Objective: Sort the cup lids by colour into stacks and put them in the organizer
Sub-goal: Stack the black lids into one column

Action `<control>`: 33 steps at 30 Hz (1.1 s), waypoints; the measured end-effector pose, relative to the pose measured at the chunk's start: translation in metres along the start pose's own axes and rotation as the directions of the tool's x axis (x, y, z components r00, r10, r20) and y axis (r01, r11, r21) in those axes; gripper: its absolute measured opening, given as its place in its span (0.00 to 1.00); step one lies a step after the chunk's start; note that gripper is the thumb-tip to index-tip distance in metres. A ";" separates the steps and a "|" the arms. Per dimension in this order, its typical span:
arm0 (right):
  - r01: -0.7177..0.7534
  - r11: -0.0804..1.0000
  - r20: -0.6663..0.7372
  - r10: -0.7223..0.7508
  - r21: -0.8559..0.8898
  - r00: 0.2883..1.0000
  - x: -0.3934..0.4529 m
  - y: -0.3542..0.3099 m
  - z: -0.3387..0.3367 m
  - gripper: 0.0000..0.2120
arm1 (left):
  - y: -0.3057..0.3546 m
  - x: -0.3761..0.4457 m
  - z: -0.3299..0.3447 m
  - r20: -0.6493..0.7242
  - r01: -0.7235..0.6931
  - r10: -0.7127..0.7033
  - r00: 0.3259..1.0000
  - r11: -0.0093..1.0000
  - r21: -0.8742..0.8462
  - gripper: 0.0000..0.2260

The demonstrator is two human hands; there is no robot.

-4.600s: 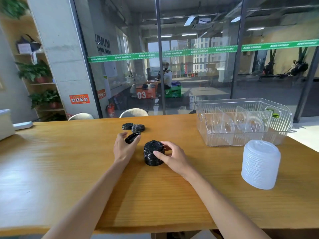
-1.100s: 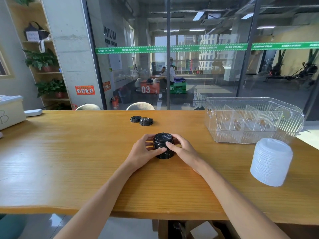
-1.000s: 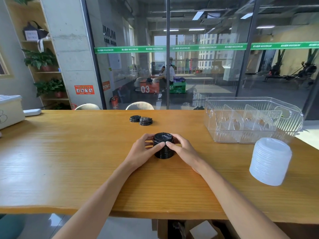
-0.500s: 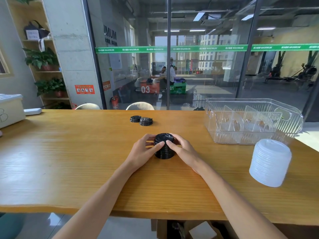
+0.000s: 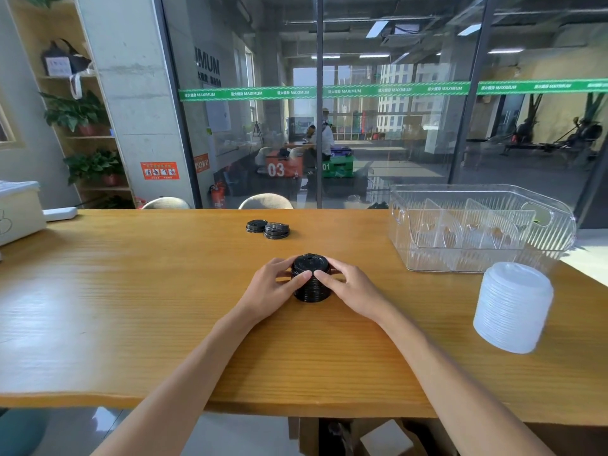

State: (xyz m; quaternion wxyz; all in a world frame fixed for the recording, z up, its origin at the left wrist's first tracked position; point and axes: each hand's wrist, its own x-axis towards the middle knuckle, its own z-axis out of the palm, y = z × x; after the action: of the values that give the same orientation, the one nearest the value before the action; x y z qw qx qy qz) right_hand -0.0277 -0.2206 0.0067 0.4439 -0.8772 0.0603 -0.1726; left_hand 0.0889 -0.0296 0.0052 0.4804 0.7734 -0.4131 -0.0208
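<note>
A stack of black cup lids (image 5: 310,264) stands on the wooden table (image 5: 131,291) in front of me. My left hand (image 5: 273,287) grips its left side and my right hand (image 5: 348,286) grips its right side, thumbs meeting at the front. Two small piles of black lids (image 5: 268,228) lie farther back. A tall stack of white lids (image 5: 513,306) stands at the right. The clear plastic organizer (image 5: 401,232) with dividers sits behind that white stack, and I see no lids in it.
A white box (image 5: 18,209) and a white power strip (image 5: 61,212) sit at the table's far left. Two chair backs (image 5: 265,201) show behind the far edge, before a glass wall. The near table edge runs below my forearms.
My left hand earlier held a single black lid beside the stack; now both hands wrap the stack. Over the last second the hands and stack have hardly moved.
</note>
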 end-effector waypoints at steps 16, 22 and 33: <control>-0.047 0.989 -0.009 0.046 -0.140 0.999 0.001 0.019 0.003 0.37 | -0.001 0.000 0.003 0.034 -0.023 0.019 0.999 0.991 0.130 0.30; -0.044 0.991 -0.028 0.040 -0.130 0.999 0.000 0.017 0.003 0.32 | 0.000 -0.004 0.001 0.037 -0.026 0.022 0.999 0.991 0.132 0.30; -0.042 0.993 -0.030 0.038 -0.112 0.999 0.001 0.017 0.001 0.34 | 0.000 0.000 0.000 0.062 -0.026 0.021 0.998 0.997 0.073 0.30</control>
State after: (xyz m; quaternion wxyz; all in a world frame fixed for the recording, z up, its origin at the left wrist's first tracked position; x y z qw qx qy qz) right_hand -0.0257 -0.2308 -0.0071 0.3960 -0.8970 0.0939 -0.1723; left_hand 0.0887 -0.0291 0.0057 0.4388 0.7847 -0.4372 -0.0236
